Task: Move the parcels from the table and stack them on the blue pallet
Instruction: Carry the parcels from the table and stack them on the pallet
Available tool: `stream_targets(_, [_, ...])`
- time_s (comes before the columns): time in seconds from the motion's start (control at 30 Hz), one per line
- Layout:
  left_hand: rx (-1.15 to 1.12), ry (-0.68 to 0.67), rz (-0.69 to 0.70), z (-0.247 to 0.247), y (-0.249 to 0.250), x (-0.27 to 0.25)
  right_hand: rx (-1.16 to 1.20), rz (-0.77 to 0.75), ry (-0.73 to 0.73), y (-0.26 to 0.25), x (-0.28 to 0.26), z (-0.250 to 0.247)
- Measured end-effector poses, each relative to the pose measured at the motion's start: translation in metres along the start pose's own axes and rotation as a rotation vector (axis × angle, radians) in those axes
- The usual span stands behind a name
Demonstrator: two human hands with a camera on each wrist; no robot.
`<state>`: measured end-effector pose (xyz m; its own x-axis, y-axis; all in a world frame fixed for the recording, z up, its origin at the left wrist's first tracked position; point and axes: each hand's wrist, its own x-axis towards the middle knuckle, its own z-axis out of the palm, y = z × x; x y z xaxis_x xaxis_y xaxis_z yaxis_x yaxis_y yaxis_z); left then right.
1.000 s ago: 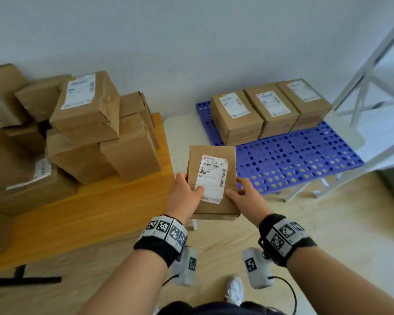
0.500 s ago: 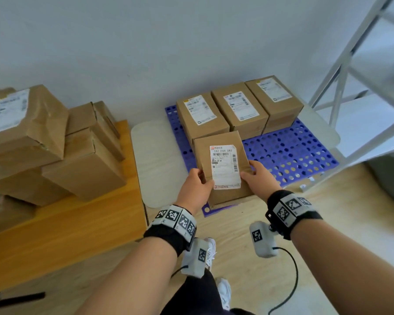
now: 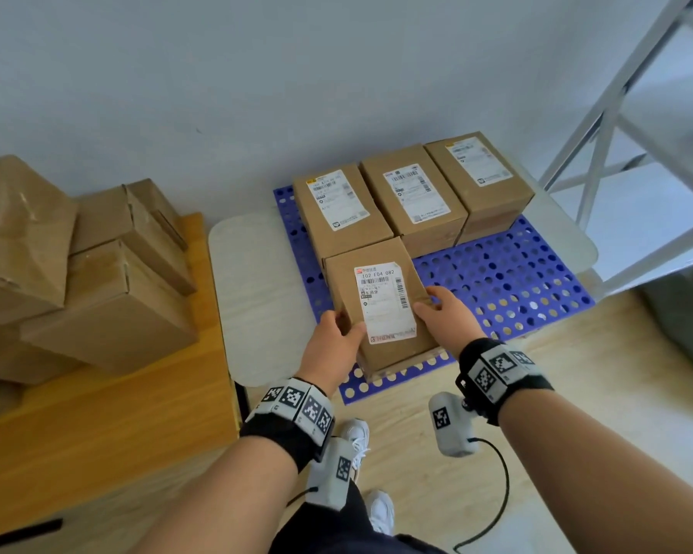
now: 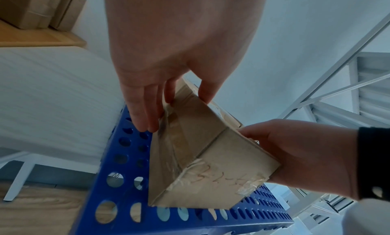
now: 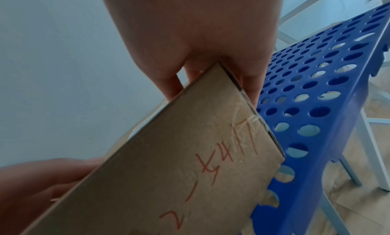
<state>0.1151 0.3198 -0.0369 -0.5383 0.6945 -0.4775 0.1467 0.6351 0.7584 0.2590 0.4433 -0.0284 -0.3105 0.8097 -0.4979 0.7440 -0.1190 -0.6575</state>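
Blue pallet right half bare, both hands gripping parcel at near-left edge
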Motion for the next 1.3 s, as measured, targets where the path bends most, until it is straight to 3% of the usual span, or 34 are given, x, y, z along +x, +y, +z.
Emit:
stream_targets(0.47, [0.086, -0.001, -0.01, 0.008, 0.0, -0.006, -0.073, -0.029, 0.038, -0.001, -0.013, -0.001])
stream_targets(0.67, [0.096, 0.035, -0.014, -0.002, -0.021, -0.035, -0.138, -0.161, 0.154, -0.006, -0.047, -0.002])
stream_targets(0.8, [0.09, 0.042, -0.049, -0.014, -0.046, -0.062, -0.141, -0.273, 0.146, -0.024, -0.076, 0.01])
stream_targets(1.07, [0.077, 0.152, -0.074, -0.075, -0.083, -0.103, -0.169, -0.392, 0.017, -0.059, -0.126, 0.063])
stream_targets(1.3, [0.064, 0.309, -0.157, -0.16, -0.153, -0.171, -0.222, -0.512, -0.115, -0.108, -0.178, 0.166])
